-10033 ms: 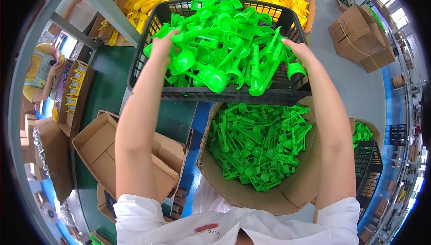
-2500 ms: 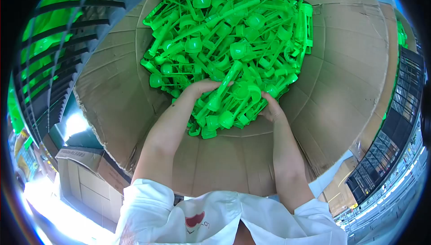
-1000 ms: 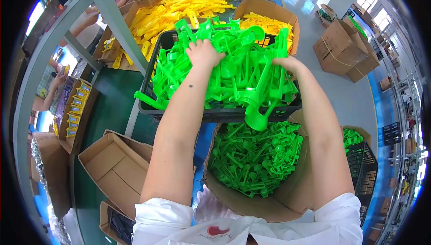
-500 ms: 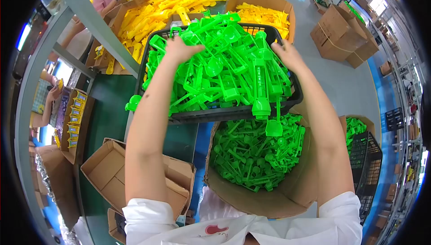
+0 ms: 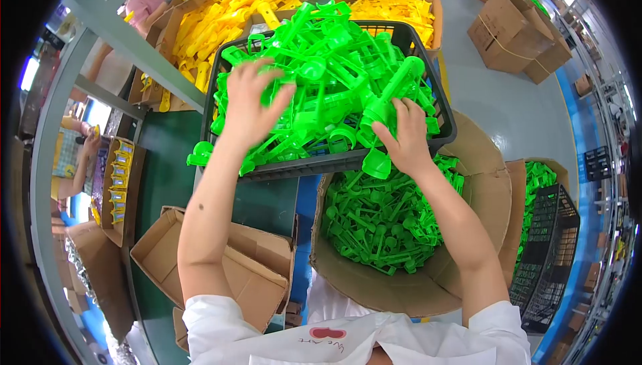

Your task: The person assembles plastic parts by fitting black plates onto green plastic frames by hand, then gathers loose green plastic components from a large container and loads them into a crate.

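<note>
A black crate [image 5: 328,164] is heaped with green plastic pieces [image 5: 321,91], some rising above its rim. Over the left part of the heap is my left hand [image 5: 253,101], slightly blurred, fingers spread and holding nothing. My right hand [image 5: 406,134] is at the crate's front right, fingers apart, against a long green piece with a round end [image 5: 394,94]; no grip on it shows. A green scoop [image 5: 376,163] hangs over the crate's front edge. Below, a large round cardboard box [image 5: 394,301] holds many more green pieces [image 5: 381,221].
Yellow pieces [image 5: 251,4] lie heaped behind the crate, with more in a carton [image 5: 391,14]. Cartons [image 5: 207,258] rest on the green table [image 5: 164,171]. Another black crate [image 5: 545,258] stands at the right. A metal post [image 5: 134,44] and a co-worker [image 5: 148,1] are at the left.
Green pieces went from the round box onto the crate's heap. Lately my right hand has come down and inward from the crate's right rim, and my left hand has dropped slightly. The long green piece has tilted.
</note>
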`<act>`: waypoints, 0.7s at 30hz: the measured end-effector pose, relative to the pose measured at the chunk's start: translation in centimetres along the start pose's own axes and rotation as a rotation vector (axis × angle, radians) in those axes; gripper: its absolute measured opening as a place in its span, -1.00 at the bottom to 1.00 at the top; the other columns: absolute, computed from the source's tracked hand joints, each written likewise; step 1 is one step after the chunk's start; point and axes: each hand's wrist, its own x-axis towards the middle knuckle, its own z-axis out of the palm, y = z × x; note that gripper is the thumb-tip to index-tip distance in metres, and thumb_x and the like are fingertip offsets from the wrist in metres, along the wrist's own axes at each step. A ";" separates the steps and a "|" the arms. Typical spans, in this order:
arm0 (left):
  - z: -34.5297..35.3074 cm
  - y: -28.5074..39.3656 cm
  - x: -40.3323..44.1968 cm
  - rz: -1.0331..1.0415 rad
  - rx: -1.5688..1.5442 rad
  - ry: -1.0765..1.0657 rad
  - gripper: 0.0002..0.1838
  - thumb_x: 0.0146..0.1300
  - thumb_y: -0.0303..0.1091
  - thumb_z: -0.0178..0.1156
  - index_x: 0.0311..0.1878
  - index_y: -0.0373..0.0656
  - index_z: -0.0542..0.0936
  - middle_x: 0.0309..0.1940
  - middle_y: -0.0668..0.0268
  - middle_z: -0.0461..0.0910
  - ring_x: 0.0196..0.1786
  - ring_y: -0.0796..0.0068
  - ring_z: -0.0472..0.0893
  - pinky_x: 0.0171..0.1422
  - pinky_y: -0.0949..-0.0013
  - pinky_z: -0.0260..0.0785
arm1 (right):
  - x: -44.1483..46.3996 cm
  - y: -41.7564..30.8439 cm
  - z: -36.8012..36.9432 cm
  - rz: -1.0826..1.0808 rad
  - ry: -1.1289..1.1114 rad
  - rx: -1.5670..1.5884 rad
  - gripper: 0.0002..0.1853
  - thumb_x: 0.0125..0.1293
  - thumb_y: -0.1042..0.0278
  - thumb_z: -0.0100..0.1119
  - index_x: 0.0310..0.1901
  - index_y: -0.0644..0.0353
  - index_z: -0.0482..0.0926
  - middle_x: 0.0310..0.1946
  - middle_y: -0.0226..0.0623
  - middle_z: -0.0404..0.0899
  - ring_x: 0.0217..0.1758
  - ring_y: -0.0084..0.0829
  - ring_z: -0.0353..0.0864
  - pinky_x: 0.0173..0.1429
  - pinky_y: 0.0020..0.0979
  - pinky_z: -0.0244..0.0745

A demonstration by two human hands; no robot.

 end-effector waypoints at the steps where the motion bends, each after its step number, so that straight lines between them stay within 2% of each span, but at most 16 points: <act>1: 0.5 -0.3 2.3 0.004 0.023 0.033 -0.65 0.12 -0.12 0.21 -0.15 -0.19 0.57 0.03 0.14 0.46 0.14 0.07 0.34 0.27 0.07 0.11 | 0.4 -0.2 -0.2 0.008 0.032 -0.012 -0.30 0.20 -0.21 0.05 0.15 0.26 0.33 0.09 -0.02 0.26 0.19 -0.03 0.19 0.24 -0.05 0.07; 2: 1.4 -0.8 5.0 0.007 0.046 0.071 -0.70 0.16 -0.21 0.18 -0.11 -0.18 0.56 -0.02 0.14 0.49 0.10 0.11 0.39 0.25 0.16 0.16 | 0.6 0.1 -0.7 0.014 0.005 -0.068 -0.31 0.20 -0.21 0.05 0.12 0.26 0.36 0.07 -0.02 0.26 0.18 -0.04 0.19 0.23 -0.06 0.07; 4: 4.9 -3.0 10.3 -0.028 0.050 0.049 -0.66 0.15 -0.20 0.18 -0.07 -0.20 0.55 -0.03 0.10 0.50 0.03 0.11 0.45 0.17 0.21 0.27 | 1.1 1.4 -1.9 0.016 -0.049 -0.180 -0.33 0.19 -0.22 0.05 0.07 0.27 0.43 0.05 -0.03 0.27 0.17 -0.06 0.20 0.23 -0.09 0.07; 5: 6.6 -3.6 12.6 -0.070 0.050 0.042 -0.62 0.13 -0.19 0.19 -0.05 -0.23 0.53 -0.04 0.08 0.51 0.05 0.10 0.46 0.16 0.20 0.29 | 1.2 2.6 -2.1 -0.012 -0.055 -0.171 -0.37 0.18 -0.20 0.07 0.01 0.27 0.49 0.02 -0.07 0.28 0.16 -0.07 0.21 0.21 -0.10 0.08; 8: 13.1 -6.2 18.2 -0.104 0.074 -0.023 -0.47 0.09 -0.14 0.22 0.05 -0.29 0.44 -0.02 0.02 0.49 0.13 0.07 0.44 0.20 0.18 0.31 | 1.2 3.7 -2.1 -0.200 -0.006 -0.258 -0.38 0.17 -0.17 0.08 0.02 0.27 0.48 0.04 -0.10 0.28 0.17 -0.06 0.20 0.23 -0.08 0.08; 11: 16.8 -6.2 21.3 -0.334 0.100 -0.254 -0.36 0.07 -0.09 0.25 0.14 -0.30 0.35 0.09 0.00 0.41 0.19 0.05 0.39 0.25 0.17 0.29 | 0.8 4.2 -1.8 -0.167 -0.030 -0.199 -0.35 0.16 -0.22 0.06 0.01 0.28 0.47 0.08 -0.10 0.27 0.23 -0.02 0.16 0.27 -0.05 0.07; 14: 19.2 -6.5 23.0 -0.277 0.248 -0.459 -0.23 0.02 -0.02 0.31 0.20 -0.28 0.27 0.20 -0.02 0.31 0.23 0.03 0.36 0.26 0.11 0.28 | 0.5 4.7 -2.0 -0.167 -0.062 -0.158 -0.33 0.17 -0.23 0.05 0.02 0.28 0.46 0.10 -0.08 0.25 0.22 -0.01 0.16 0.27 -0.05 0.08; 15: 20.2 -6.7 23.6 -0.387 0.244 -0.502 -0.05 -0.16 0.13 0.40 0.25 -0.17 0.25 0.29 0.08 0.23 0.32 0.16 0.28 0.28 -0.02 0.24 | 0.8 4.7 -2.1 -0.163 -0.079 -0.161 -0.32 0.17 -0.25 0.03 0.04 0.28 0.46 0.11 -0.08 0.25 0.23 -0.01 0.17 0.26 -0.05 0.08; 18: 21.5 -7.1 23.8 -0.685 0.219 -0.617 0.29 -0.41 0.29 0.44 0.37 -0.22 0.08 0.35 -0.04 0.09 0.34 0.01 0.23 0.33 0.06 0.19 | 1.3 4.9 -1.9 -0.164 -0.084 -0.153 -0.33 0.18 -0.24 0.03 0.04 0.27 0.46 0.11 -0.10 0.25 0.22 -0.03 0.18 0.24 -0.06 0.10; 19: 22.8 -8.5 24.4 -0.673 0.201 -0.709 0.43 -0.52 0.36 0.43 0.42 -0.16 -0.03 0.39 0.03 0.06 0.38 0.07 0.18 0.36 0.10 0.16 | 1.5 4.9 -1.8 -0.166 -0.085 -0.174 -0.34 0.18 -0.24 0.03 0.04 0.26 0.47 0.10 -0.12 0.26 0.20 -0.04 0.20 0.22 -0.08 0.12; 21: 24.8 -10.5 26.3 -0.569 0.147 -0.940 0.35 -0.44 0.34 0.41 0.43 -0.12 -0.01 0.38 0.07 0.10 0.38 0.12 0.20 0.37 0.13 0.15 | 2.3 5.1 -1.9 -0.166 -0.074 -0.173 -0.34 0.18 -0.23 0.05 0.04 0.26 0.47 0.09 -0.12 0.26 0.19 -0.05 0.22 0.21 -0.08 0.13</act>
